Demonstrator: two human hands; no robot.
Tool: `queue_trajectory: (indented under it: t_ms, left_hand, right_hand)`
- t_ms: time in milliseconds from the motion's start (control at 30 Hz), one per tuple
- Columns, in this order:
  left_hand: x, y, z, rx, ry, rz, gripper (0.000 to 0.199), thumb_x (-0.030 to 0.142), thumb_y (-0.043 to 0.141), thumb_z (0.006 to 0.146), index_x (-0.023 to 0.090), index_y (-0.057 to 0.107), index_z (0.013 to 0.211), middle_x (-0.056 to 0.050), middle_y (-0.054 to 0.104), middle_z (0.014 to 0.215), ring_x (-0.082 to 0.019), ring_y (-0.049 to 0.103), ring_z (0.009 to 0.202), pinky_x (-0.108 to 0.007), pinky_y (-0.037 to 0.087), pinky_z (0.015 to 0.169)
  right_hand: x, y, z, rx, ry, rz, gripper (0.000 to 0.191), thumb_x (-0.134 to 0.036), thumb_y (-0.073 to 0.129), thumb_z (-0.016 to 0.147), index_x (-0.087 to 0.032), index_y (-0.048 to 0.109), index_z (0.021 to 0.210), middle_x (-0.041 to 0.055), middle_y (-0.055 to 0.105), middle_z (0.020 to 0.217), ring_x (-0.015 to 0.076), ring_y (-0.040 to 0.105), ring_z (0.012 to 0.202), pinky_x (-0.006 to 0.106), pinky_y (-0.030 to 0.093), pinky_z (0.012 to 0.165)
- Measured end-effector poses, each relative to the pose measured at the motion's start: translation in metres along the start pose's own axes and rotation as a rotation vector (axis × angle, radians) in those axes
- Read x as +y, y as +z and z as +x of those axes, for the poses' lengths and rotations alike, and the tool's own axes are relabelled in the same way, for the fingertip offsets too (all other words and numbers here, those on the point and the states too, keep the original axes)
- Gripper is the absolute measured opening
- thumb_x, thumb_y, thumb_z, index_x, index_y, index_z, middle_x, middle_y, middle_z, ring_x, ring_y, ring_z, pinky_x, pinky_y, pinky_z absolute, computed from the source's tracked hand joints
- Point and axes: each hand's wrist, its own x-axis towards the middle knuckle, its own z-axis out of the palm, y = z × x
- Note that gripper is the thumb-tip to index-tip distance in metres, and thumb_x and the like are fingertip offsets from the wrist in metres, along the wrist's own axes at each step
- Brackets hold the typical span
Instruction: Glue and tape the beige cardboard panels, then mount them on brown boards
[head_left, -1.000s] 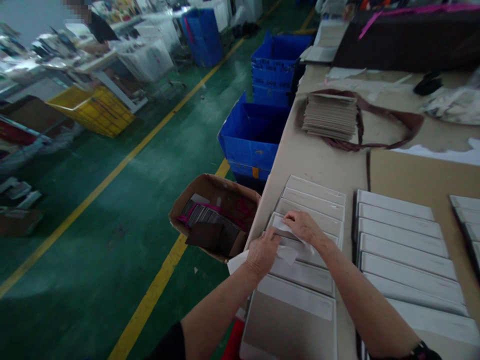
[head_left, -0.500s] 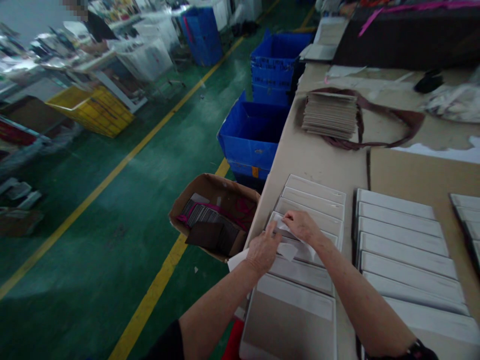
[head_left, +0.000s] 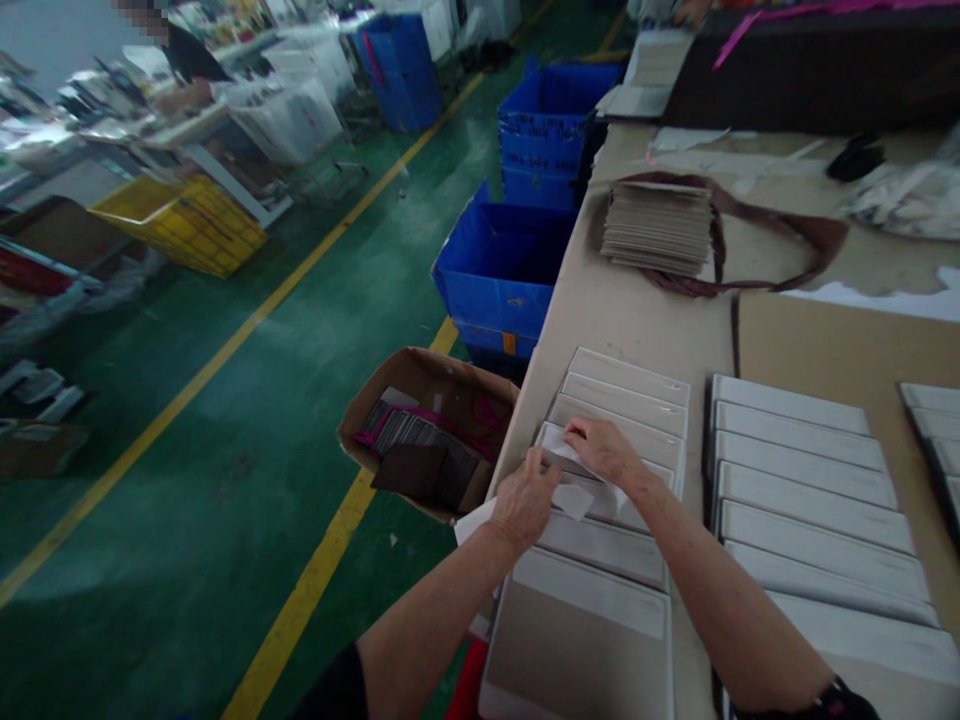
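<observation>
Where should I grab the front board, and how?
Probably pinch the front board by its right edge, coming from the right: it is flat and broad, face up, and a gap there separates it from the next row.

Overlapping panels (head_left: 592,640) lie on the table (head_left: 585,310), right of the carton (head_left: 454,382).

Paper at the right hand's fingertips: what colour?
White; the paper shows best in the head view.
</observation>
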Motion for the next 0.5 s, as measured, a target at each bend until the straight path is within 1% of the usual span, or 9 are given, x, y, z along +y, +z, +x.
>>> queue_trajectory:
  t_ms: [133, 233, 333, 400, 500]
  left_hand:
    - [0.000, 0.000, 0.001, -0.010, 0.005, 0.006, 0.023, 0.017, 0.036, 0.091, 0.023, 0.055, 0.104, -0.007, 0.043, 0.125, -0.016, 0.060, 0.090, -0.030, 0.055, 0.074]
    - [0.000, -0.002, 0.001, -0.019, 0.008, 0.010, 0.024, 0.018, 0.037, 0.091, 0.023, 0.055, 0.106, -0.008, 0.040, 0.133, -0.017, 0.061, 0.092, -0.031, 0.055, 0.076]
    - [0.000, -0.005, 0.002, -0.042, 0.008, 0.018, 0.026, 0.016, 0.039, 0.089, 0.023, 0.055, 0.109, -0.008, 0.031, 0.145, -0.018, 0.062, 0.097, -0.033, 0.055, 0.081]
    - [0.000, -0.008, 0.003, -0.065, 0.015, 0.014, 0.027, 0.014, 0.040, 0.088, 0.022, 0.055, 0.109, -0.008, 0.021, 0.153, -0.020, 0.062, 0.101, -0.035, 0.054, 0.085]
    - [0.001, -0.013, 0.007, -0.104, 0.029, 0.002, 0.028, 0.012, 0.042, 0.086, 0.022, 0.056, 0.108, -0.008, 0.010, 0.158, -0.021, 0.062, 0.105, -0.037, 0.054, 0.086]
  right_hand:
    - [0.000, 0.004, 0.004, -0.005, 0.030, -0.060, 0.020, -0.032, 0.052, 0.087, -0.022, 0.067, 0.078, 0.0023, 0.070, 0.077, 0.0159, 0.059, 0.073, 0.026, 0.036, 0.067]
    - [-0.002, 0.006, 0.005, -0.003, 0.040, -0.085, 0.021, -0.032, 0.052, 0.087, -0.021, 0.068, 0.078, 0.0037, 0.070, 0.080, 0.0165, 0.060, 0.075, 0.026, 0.036, 0.067]
    - [-0.002, 0.006, 0.005, -0.004, 0.053, -0.113, 0.021, -0.031, 0.052, 0.087, -0.021, 0.068, 0.080, 0.0053, 0.071, 0.083, 0.0177, 0.060, 0.078, 0.027, 0.036, 0.068]
    - [-0.002, 0.006, 0.005, -0.006, 0.054, -0.124, 0.021, -0.033, 0.052, 0.088, -0.021, 0.069, 0.081, 0.0060, 0.071, 0.084, 0.0183, 0.060, 0.080, 0.027, 0.036, 0.069]
    - [-0.002, 0.008, 0.008, -0.007, 0.055, -0.130, 0.022, -0.034, 0.051, 0.088, -0.022, 0.069, 0.081, 0.0060, 0.071, 0.086, 0.0186, 0.061, 0.082, 0.028, 0.036, 0.070]
